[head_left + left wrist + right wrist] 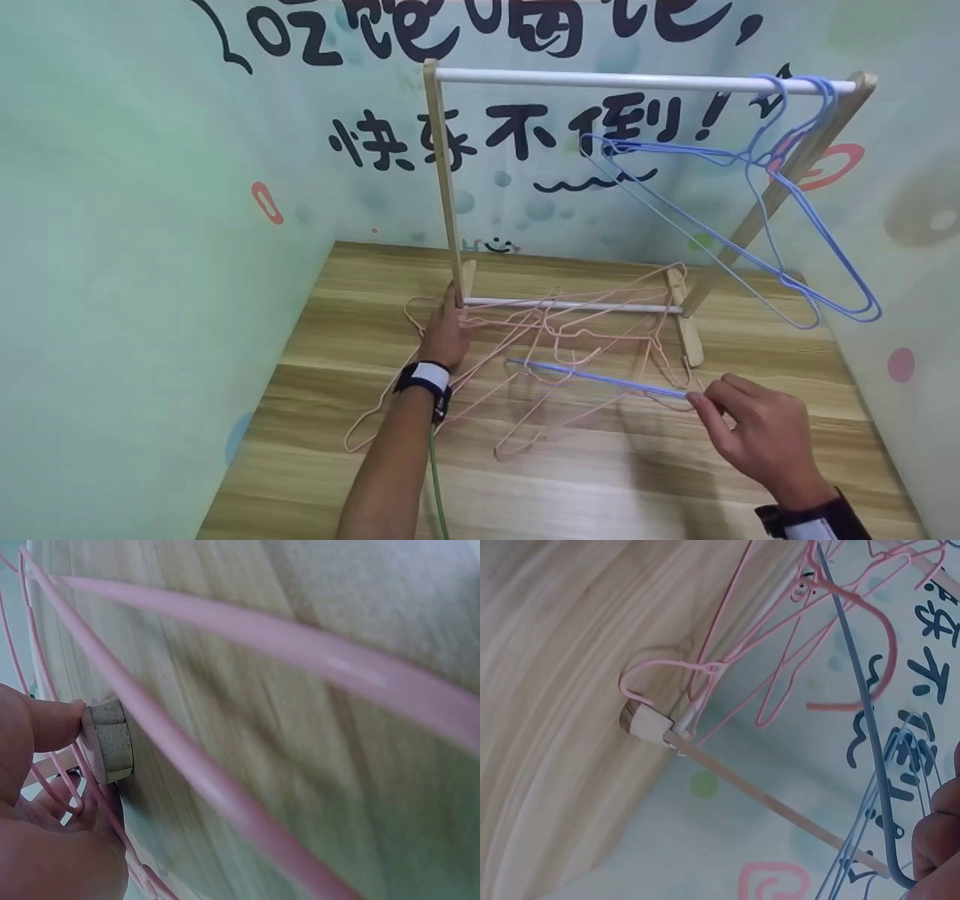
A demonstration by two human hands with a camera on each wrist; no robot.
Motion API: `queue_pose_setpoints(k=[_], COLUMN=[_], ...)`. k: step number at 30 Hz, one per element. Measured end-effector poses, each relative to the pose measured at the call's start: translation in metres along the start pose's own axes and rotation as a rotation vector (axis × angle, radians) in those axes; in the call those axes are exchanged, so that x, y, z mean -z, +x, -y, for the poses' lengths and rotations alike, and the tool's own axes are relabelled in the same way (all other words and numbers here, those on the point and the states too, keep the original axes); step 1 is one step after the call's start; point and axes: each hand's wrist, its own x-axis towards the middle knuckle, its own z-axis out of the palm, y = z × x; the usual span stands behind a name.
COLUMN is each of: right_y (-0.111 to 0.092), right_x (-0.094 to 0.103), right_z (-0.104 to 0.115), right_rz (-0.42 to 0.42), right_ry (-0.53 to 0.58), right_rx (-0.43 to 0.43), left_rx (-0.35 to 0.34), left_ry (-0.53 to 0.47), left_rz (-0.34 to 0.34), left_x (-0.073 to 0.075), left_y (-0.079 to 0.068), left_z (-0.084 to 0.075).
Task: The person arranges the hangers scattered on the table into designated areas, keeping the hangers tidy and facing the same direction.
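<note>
My left hand [446, 337] grips the wooden foot [115, 742] at the left base of a rack, thumb and fingers on either side of it. Between thumb and forefinger, my right hand [765, 431] pinches a blue hanger [607, 380], which appears nearly edge-on in the head view and stretches leftward above the floor. Tangled pink hangers [210, 787] lie around the rack's lower bar, some crossing close by the left hand. On the right end of the white top bar [600, 78] hang several other blue hangers [825, 231].
The rack's left post [446, 180] and right post [787, 180] are wood. Patterned walls [150, 225] with black lettering stand behind and at both sides. Beneath everything is a wood-grain floor [300, 465]. A green cable [437, 487] runs down from the left wristband.
</note>
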Motion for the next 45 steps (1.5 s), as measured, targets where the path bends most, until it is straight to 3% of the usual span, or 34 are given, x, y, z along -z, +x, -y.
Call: queue_pose_setpoints(k=[19,28,36,45], right_y=[0.028,0.042,0.049,0.065], right_x=[0.037,0.055,0.065,0.070], right_z=[-0.013,-0.024,-0.027,-0.021], right_rz=[-0.049,-0.140,-0.159,-0.245], right_ry=[-0.027,0.023,0.014,0.011], right_rx=[-0.023,-0.034,-0.112,-0.165], left_rx=[0.058,0.044,0.061,-0.032], left_ry=[0.006,-0.023,-0.016,-0.021], left_rz=[0.053,0.063,0.064,-0.008], left_x=[0.003,0.006,0.010,0.011], left_y=[0.000,0.000,-0.004,-0.006], left_z=[-0.003,-0.008,-0.011,-0.015])
